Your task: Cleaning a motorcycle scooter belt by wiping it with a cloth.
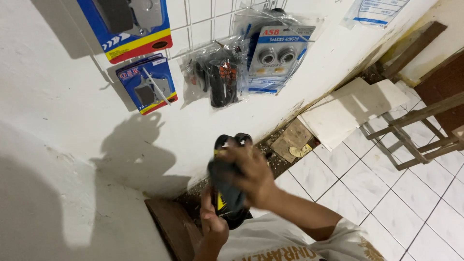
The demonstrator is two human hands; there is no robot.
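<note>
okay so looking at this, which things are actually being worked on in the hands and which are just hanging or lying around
In hand:
- black rubber belt, held by the left hand
- dark cloth, pressed on it by the right hand

Just about:
- packaged parts hung on the wall
- loose tiles against the wall
- wooden frame

Two blue cards (pixel 145 84) with red and yellow hang far left on the wall. Clear bags (pixel 217 75) hang beside them. A blue-and-white pack (pixel 278 53) hangs right.
</note>
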